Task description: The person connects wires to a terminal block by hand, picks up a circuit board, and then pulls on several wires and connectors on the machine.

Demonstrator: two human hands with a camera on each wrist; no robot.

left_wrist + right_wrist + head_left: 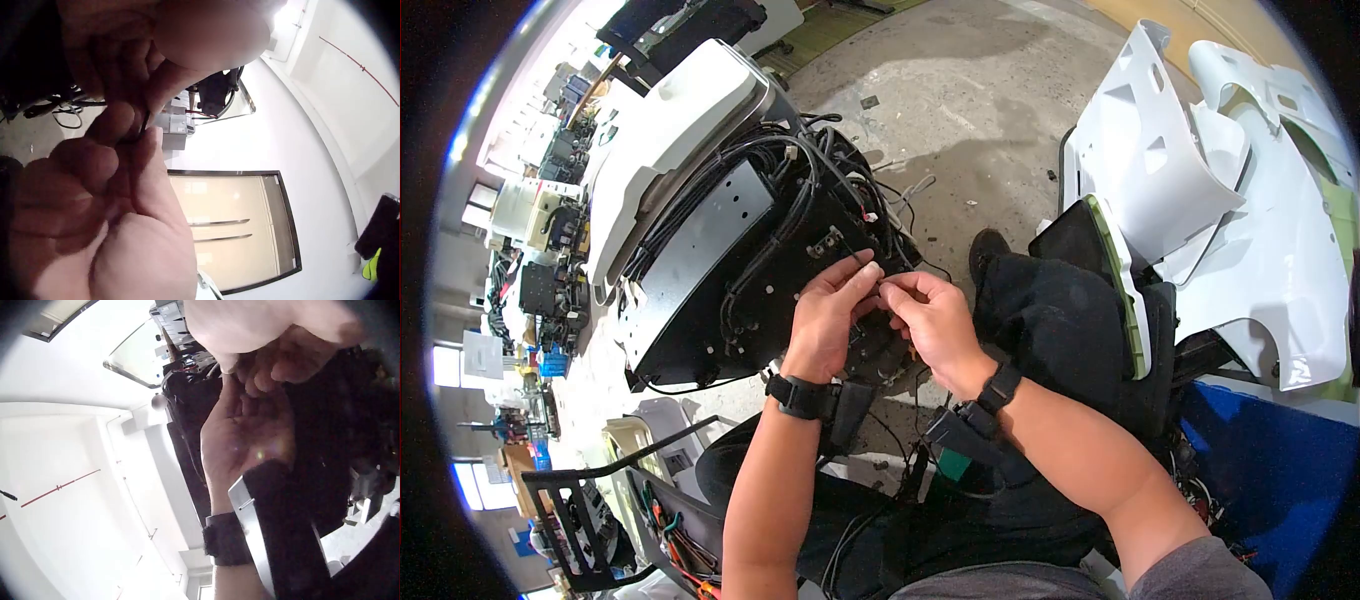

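Both hands meet in front of a machine's black metal base [700,290], which carries a bundle of black cables [810,190]. My left hand [828,320] and right hand [938,325] pinch a thin black wire-like piece [145,120] between thumb and fingers. Only a short length of it shows at the fingertips; the rest is hidden. In the left wrist view the right hand's palm [137,250] faces the camera. Across from the right wrist camera, the left hand's palm [244,440] and dark wrist strap [228,540] show below the near right hand [250,325].
A white cover [670,110] tops the machine. Large white shell panels [1140,150] stand at the right, near a blue surface [1270,480]. At lower left is a black frame [565,530] beside tools with orange handles [685,565]. Loose wires [915,200] hang over the concrete floor [960,90].
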